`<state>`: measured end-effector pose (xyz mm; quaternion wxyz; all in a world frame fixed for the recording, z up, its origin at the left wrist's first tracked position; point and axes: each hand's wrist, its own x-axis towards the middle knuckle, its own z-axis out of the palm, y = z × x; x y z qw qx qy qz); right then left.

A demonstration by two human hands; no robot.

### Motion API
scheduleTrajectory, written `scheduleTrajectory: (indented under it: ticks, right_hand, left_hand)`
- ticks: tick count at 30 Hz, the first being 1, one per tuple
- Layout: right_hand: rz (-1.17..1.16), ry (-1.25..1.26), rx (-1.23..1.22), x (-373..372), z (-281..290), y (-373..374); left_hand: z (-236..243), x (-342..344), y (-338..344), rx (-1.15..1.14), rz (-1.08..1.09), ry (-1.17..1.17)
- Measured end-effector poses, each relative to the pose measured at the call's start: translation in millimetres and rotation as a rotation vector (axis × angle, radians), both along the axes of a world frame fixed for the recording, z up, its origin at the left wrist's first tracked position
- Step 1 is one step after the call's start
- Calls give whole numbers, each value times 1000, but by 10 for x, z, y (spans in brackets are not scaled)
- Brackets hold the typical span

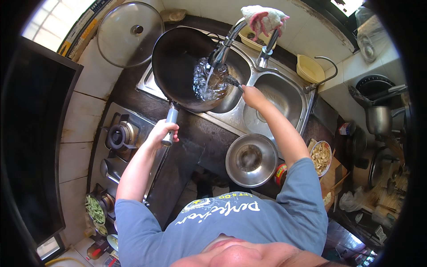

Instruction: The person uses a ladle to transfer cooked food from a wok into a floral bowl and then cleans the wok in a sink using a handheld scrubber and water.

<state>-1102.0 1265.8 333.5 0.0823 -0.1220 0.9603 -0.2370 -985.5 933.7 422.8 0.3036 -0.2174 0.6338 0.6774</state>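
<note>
My left hand (164, 133) is closed around the grey handle (172, 116) of a large black wok (178, 58). The wok sits tilted over the left basin of a steel double sink (240, 116). From the chrome faucet (222, 50), water (209, 84) runs into the wok and pools at its right side. My right hand (254, 96) grips the short handle of a dark-headed scrubbing brush (232, 81), its head at the wok's right rim beside the water. Whether the bristles touch the wok I cannot tell.
A steel bowl (251, 160) stands on the counter before me. A glass lid (130, 33) leans at the back left, above a gas stove (124, 135). A cloth (265, 18) hangs over the faucet. Sliced food fills a bowl (321, 159) at right; green beans (94, 209) sit at lower left.
</note>
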Motion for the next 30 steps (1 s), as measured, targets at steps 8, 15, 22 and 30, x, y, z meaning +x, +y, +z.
scheduleTrajectory:
  ticks: [8,15,22,30]
  right_hand:
    - [-11,-23,-35,230,219,-31]
    - [-15,-10,-44,321,298,-49]
    - [41,-314,-181,221,666,-2]
    - [-22,-200,263,-99,598,-516]
  left_hand:
    - [429,45,178,-250,65,119]
    - [706,268,157,-210,40,150]
    - [594,522,113,311,109,-212]
    - [119,758,319,738,152,-362]
